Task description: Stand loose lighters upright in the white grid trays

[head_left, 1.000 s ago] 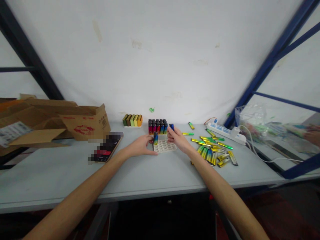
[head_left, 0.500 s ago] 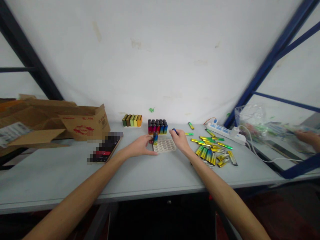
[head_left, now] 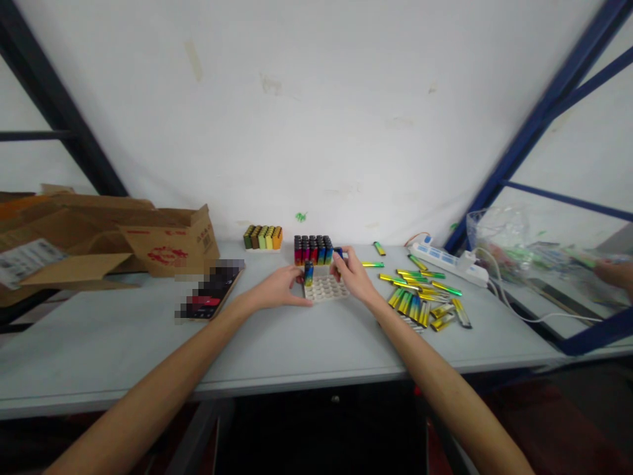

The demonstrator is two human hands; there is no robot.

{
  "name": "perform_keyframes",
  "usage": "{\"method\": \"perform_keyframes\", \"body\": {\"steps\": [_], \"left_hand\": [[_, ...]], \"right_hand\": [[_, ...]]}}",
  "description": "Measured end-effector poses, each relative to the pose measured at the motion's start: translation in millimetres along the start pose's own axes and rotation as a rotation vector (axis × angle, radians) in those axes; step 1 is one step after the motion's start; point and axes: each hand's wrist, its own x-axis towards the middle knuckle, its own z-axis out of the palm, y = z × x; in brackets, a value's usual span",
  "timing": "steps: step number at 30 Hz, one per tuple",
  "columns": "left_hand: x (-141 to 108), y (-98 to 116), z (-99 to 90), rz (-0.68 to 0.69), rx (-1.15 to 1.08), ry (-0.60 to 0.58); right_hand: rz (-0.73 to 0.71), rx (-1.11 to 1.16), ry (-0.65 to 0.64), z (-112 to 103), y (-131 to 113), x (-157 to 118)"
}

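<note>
Item, on the bench, midway along its length: one white tray with rows of holes, most of them unfilled.
Item: one standing lighter, upright at the tray's left edge.
Item: our left hand, thumb and fingers spread about that edge; whether it grips the tray or the lighter, we cannot tell.
Item: our right hand, pinching a blue lighter by the tray's far right corner. Over the last half second we have brought it leftward, back toward the tray; we judge it not yet seated, so the filling has barely begun.
Item, behind the tray near the bench's far edge: one block of dark-topped lighters.
Item, toward the bench's right end: loose foil-bright lighters, lying in a heap.
</note>
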Motion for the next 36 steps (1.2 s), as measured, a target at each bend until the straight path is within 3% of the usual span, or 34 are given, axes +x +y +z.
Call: {"method": "perform_keyframes", "body": {"steps": [5,14,26,33,36], "left_hand": [[-1,0,-0.1,0.001,-0.004,0.004],[-1,2,-0.3,0.016,-0.045,0.013],[0,-4,2.9,0.048,-0.033,0.008],[0,-2,1.0,0.031,0.036,-0.017],[0,-2,0.3,0.029,0.033,-0.014]], "right_hand": [[-0.179,-0.106,-0.014,3,1,0],[-0.156,-0.072,-0.122,12,1,-5],[-0.33,-0.439,-0.325,8,-8,2],[-0.27,-0.859,-0.225,22,-14,-5],[-0.267,-0.851,-0.23,13,-17,-7]]}}
